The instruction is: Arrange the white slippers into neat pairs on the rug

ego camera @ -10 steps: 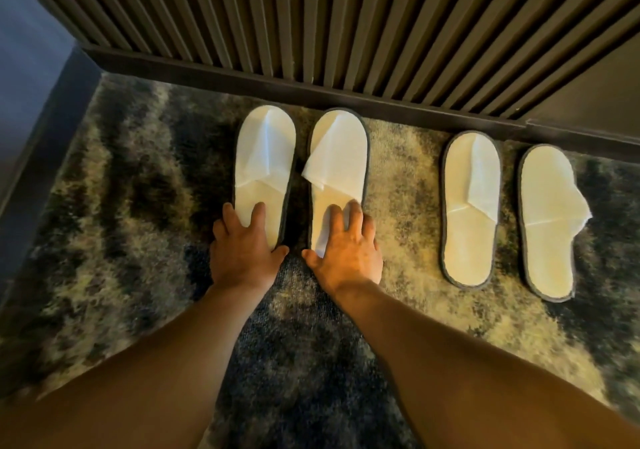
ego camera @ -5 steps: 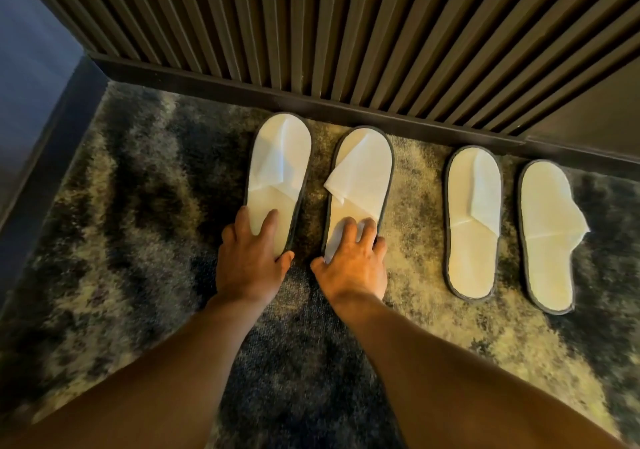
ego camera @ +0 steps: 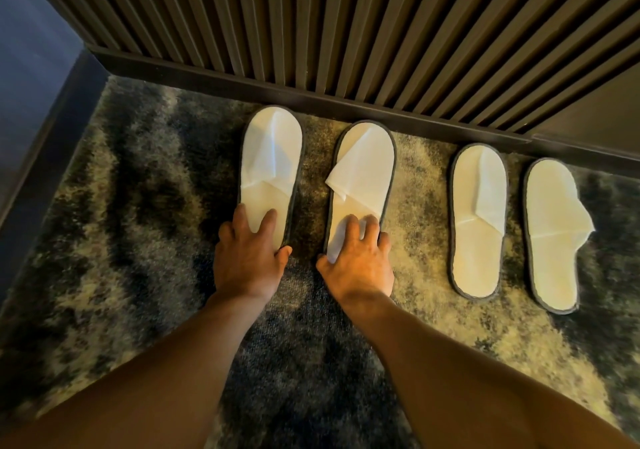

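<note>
Several white slippers with dark trim lie toes-to-wall on the mottled grey rug (ego camera: 131, 275). My left hand (ego camera: 247, 258) grips the heel of the far-left slipper (ego camera: 270, 168), fingers on its insole and thumb at its right edge. My right hand (ego camera: 356, 265) holds the heel of the second slipper (ego camera: 363, 168), which leans slightly to the right, its loose upper flap sticking out left. A gap of rug separates these two. To the right lie the third slipper (ego camera: 478, 220) and the fourth slipper (ego camera: 554, 237), side by side and untouched.
A dark slatted wall panel (ego camera: 346, 25) with a baseboard (ego camera: 311, 98) runs just behind the slipper toes. A blue-grey wall (ego camera: 31, 60) borders the rug on the left. Open rug lies left of the slippers and near me.
Both hands slid the left pair of slippers toward the wall and a little right. The gap between those two slippers has widened. The right pair stayed put.
</note>
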